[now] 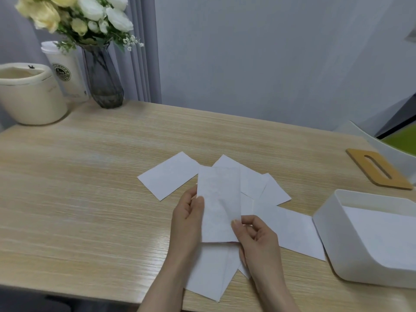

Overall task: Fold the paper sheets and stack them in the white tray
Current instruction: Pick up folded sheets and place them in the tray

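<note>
The left hand [188,216] has its thumb laid on the front of a folded paper sheet [219,203] and its other fingers curled behind the left edge, so it pinches that sheet. The right hand [254,238] pinches the same sheet low on its right edge, thumb tip on the front, remaining fingers loosely bent behind. The sheet stands tall and narrow between the two hands, lifted above the wooden bench [90,188].

Under and around it lie loose paper sheets [168,175] on the bench, overlapping in a scattered fan: one just left of the held sheet, several behind and right of it, one spreading toward the person below the hands, and one reaching right until it touches the white tray [333,239].

The white tray sits well to the right of the held sheet, near the bench's front edge. Inside it lies white paper, flat on the bottom; how many pieces I cannot tell. Beyond the tray, farther right of the held sheet, lies a flat wooden lid with a slot [378,171].

Far left and behind the held sheet stand a cream bin [29,95] with a liner in it, a white lidded paper cup [65,73], and a grey glass vase [102,79] holding white and pale yellow flowers [78,14].
</note>
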`<state>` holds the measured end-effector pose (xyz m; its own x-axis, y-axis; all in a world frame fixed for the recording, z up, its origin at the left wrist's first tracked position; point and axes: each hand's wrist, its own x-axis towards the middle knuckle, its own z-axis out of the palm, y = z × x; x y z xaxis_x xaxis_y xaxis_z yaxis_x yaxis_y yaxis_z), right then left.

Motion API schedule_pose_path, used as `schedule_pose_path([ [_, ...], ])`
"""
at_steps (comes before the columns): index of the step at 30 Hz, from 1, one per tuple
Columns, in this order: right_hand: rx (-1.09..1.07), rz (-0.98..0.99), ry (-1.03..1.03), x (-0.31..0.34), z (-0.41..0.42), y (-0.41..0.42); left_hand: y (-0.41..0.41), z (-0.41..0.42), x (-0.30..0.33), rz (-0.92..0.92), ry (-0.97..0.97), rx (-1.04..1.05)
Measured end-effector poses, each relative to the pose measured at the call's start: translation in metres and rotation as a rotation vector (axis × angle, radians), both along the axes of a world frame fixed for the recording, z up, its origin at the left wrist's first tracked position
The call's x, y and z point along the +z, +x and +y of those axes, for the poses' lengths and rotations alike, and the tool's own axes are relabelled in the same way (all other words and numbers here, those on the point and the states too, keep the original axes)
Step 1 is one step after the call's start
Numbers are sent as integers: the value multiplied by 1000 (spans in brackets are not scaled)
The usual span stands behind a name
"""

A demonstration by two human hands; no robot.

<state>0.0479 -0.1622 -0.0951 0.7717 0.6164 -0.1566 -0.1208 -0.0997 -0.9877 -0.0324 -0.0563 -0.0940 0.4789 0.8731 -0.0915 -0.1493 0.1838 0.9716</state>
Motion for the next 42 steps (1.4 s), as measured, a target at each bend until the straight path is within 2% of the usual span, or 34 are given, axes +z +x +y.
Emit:
schedule_pose_path([
  [6,-36,-77,-68,6,2,8,0,-1,0,-44,-25,20],
  [11,111,78,-86,24,2,17,-1,2,0,-89,-92,70],
  [13,135,61,-95,24,3,21,-1,1,0,-99,-91,68],
  [17,153,-76,-149,28,12,28,-1,0,-1,-86,-63,67],
  [22,33,-495,-304,33,30,82,-3,4,-5,-88,-96,196],
  [24,23,-573,-415,28,40,110,-2,4,-5,-84,-97,213],
  [32,83,-573,-625,8,70,153,-1,5,-5,-81,-102,224],
  [37,92,-487,-617,14,70,152,0,4,-5,-65,-97,220],
  [42,78,-525,-572,17,70,150,0,3,-2,-58,-86,214],
])
